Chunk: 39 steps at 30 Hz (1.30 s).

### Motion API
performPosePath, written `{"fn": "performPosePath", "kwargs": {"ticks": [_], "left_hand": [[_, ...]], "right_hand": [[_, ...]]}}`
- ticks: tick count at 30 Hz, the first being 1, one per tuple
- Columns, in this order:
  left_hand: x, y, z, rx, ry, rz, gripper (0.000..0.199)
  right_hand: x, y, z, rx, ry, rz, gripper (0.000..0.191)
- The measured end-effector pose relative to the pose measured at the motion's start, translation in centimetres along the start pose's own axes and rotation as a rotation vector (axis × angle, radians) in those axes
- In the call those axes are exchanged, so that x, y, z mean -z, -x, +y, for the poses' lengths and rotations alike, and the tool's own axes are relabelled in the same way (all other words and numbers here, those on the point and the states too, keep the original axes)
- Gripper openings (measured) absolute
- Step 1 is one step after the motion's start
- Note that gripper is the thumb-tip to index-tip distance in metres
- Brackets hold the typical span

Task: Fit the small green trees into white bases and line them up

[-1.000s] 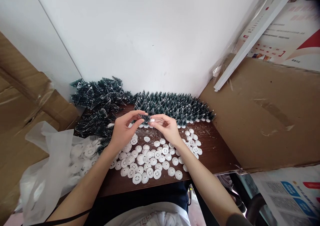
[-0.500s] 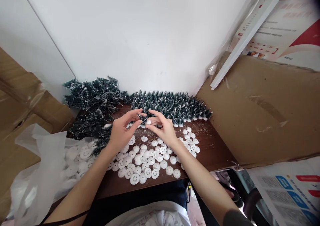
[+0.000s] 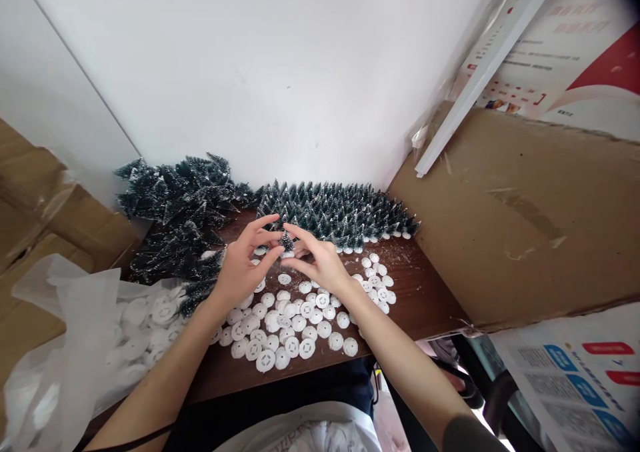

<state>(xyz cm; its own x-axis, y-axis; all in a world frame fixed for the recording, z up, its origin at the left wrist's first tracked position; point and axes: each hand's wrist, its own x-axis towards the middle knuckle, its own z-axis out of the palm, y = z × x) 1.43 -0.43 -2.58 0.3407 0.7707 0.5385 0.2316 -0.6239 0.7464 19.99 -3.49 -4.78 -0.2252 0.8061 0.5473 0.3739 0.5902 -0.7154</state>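
A miniature green Christmas tree with frosted tips [image 3: 287, 241] stands upright between my hands, its white round base at the bottom. My left hand [image 3: 249, 260] closes on it from the left, thumb and fingertips at the tree and base. From the right, my right hand [image 3: 323, 262] pinches at the base, thumb low and forefinger raised behind the tree. Some of its fingertips are hidden. Below the hands, many loose white round bases [image 3: 299, 323] lie spread on the brown table. Just behind stand rows of small trees on white bases [image 3: 345, 212].
Loose trees [image 3: 175, 189] are heaped at the back left. A clear plastic bag with white bases [image 3: 135, 332] lies at the left front. Cardboard [image 3: 500, 219] borders the right side, cardboard [image 3: 45, 219] the left. A white wall [image 3: 260, 72] rises behind.
The small tree has turned from lying tilted to upright, with its white base now underneath. Both hands stay close together around it. The whole view has shifted slightly.
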Motion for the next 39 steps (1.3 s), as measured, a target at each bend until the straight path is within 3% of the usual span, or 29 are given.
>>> {"fn": "performPosePath", "kwargs": {"ticks": [13,28,34,36,39], "left_hand": [[0.0,0.0,0.5,-0.01,-0.056,-0.048,0.049],[-0.3,0.0,0.6,-0.068,-0.004,-0.01,0.048],[-0.2,-0.2,0.9,-0.139,0.083,0.147,0.041],[0.0,-0.3,0.8,-0.177,0.083,0.212,0.038],[0.3,-0.4,0.6,-0.204,0.085,0.278,0.035]], "right_hand": [[0.0,0.0,0.6,0.012,0.028,-0.031,0.062],[0.3,-0.1,-0.2,0.055,0.028,-0.01,0.057],[1.1,-0.4,0.2,0.051,0.102,0.179,0.057],[2.0,-0.2,0.1,0.036,0.133,0.317,0.064],[4.1,0.6,-0.7,0.063,0.153,0.632,0.069]]}}
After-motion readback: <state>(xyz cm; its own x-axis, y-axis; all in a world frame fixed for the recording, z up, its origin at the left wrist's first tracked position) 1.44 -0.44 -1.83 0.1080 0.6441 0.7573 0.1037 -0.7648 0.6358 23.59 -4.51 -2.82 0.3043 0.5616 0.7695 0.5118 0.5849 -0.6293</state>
